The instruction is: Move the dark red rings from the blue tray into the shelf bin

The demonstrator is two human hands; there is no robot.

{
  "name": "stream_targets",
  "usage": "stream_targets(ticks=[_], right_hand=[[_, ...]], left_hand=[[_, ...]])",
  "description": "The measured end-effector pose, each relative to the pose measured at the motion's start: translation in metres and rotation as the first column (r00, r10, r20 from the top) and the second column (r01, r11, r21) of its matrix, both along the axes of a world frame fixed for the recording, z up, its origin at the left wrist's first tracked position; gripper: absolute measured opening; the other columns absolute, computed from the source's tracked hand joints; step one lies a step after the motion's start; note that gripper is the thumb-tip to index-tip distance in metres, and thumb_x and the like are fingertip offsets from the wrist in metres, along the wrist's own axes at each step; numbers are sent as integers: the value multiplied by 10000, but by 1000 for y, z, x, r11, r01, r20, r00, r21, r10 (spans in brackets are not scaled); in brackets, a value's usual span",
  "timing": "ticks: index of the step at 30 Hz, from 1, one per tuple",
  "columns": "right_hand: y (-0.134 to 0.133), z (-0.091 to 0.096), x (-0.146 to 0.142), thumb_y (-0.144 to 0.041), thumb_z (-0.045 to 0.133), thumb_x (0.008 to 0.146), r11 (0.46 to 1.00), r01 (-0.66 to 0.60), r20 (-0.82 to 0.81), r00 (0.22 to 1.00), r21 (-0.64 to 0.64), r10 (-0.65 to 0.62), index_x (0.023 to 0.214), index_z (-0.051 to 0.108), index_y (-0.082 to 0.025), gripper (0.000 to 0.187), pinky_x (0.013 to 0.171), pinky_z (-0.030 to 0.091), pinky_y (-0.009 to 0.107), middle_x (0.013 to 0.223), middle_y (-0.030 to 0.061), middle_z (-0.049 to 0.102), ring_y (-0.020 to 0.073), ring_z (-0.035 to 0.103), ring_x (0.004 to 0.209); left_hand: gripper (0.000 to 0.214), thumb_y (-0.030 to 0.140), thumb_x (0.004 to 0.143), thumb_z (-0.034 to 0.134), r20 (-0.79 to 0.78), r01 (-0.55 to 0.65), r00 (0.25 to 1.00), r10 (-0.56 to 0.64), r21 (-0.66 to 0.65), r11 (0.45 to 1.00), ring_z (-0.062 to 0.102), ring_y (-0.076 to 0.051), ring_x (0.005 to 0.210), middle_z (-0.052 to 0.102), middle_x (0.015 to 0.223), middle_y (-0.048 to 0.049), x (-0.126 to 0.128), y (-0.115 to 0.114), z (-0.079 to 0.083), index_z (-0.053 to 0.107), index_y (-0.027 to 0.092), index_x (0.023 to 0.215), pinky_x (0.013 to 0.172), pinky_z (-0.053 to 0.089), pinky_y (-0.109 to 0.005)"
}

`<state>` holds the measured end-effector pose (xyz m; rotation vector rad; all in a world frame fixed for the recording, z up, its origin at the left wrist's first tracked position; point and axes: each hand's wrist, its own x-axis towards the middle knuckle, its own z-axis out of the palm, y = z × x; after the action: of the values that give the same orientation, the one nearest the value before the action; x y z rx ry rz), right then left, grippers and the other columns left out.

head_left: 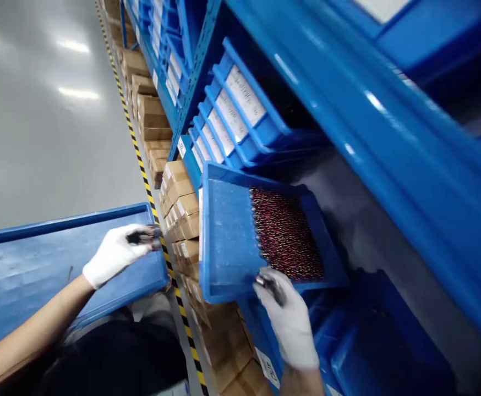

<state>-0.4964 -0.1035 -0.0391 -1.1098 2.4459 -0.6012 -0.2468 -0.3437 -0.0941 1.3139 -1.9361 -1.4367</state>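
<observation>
My left hand (pixel 119 250), in a white glove, is over the right end of a shallow blue tray (pixel 100 275). Its fingers close around a small bunch of dark parts (pixel 147 237), blurred by motion. My right hand (pixel 288 313), also gloved, reaches to the near edge of a tilted blue bin (pixel 228 236) on the rack. Between its thumb and fingers is a dark, shiny part (pixel 271 289), partly hidden. Tight rows of small dark parts with red and yellowish ends (pixel 285 234) fill the farther side of that bin.
Labelled blue bins (pixel 232 110) stand side by side on the blue rack, beneath a thick beam (pixel 348 110). Cardboard boxes (pixel 182 203) sit below the shelf. A yellow-and-black floor stripe (pixel 141 159) runs past them. One thin dark piece (pixel 70 273) lies in the tray.
</observation>
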Motion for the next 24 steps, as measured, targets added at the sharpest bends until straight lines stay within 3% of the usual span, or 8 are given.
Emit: stream_targets(ticks=[2,5,8,11,13,15,19,24], right_hand=[[3,-13,-47,-340,518,789,990,84,-44,996,111,-79,1056,542,-173,316,851,439,322,1016,71,610,181,573,931],[-10,-28,-92,-232,573,717,929,-86,-62,991,360,116,974,596,-198,261,781,414,274,934,28,622,162,574,854],[-17,-32,-112,-190,603,682,865,-244,-44,955,439,292,920,622,-205,239,732,389,248,907,19,612,152,564,816],[-13,-32,-119,-189,601,694,863,-293,-80,932,411,355,924,622,-211,232,745,368,260,1005,32,576,170,553,870],[-7,-31,-122,-205,561,741,868,-300,-120,920,396,372,930,613,-230,198,731,358,268,1052,24,546,168,552,862],[-3,-29,-128,-214,531,769,868,-311,-133,913,387,386,919,607,-243,171,697,346,266,1048,13,535,155,549,825],[7,-22,-145,-206,513,774,891,-302,-95,931,338,352,916,603,-248,172,663,339,256,1038,1,536,133,535,789],[35,-14,-164,-309,449,846,993,-89,-35,995,72,92,959,599,-223,207,778,388,280,1065,16,564,151,544,880]], left_hand=[[187,353,659,654,-30,288,955,-296,-153,945,649,-134,751,695,823,77,-48,22,44,682,256,817,715,522,-230],[181,301,688,614,147,620,784,-603,-243,746,636,-115,689,687,745,67,-116,55,74,696,276,848,636,468,-196],[207,335,689,601,389,804,591,-706,-225,550,639,-170,696,690,751,16,-175,80,72,702,281,862,591,443,-233],[266,302,680,594,581,908,405,-706,-166,384,651,-252,762,695,847,-67,-218,96,58,698,240,917,601,470,-288],[255,263,676,592,665,946,293,-687,-100,307,652,-289,779,690,866,-100,-237,103,50,701,221,902,610,488,-328],[231,224,677,588,708,961,227,-668,-52,272,651,-306,787,686,869,-125,-248,108,44,705,200,875,624,499,-351],[218,205,688,586,728,968,185,-661,-18,251,653,-300,796,679,869,-150,-261,116,34,702,177,871,651,504,-342],[271,267,741,574,689,973,196,-698,-49,225,647,-300,834,679,909,-128,-276,129,21,678,209,985,686,505,-358]])
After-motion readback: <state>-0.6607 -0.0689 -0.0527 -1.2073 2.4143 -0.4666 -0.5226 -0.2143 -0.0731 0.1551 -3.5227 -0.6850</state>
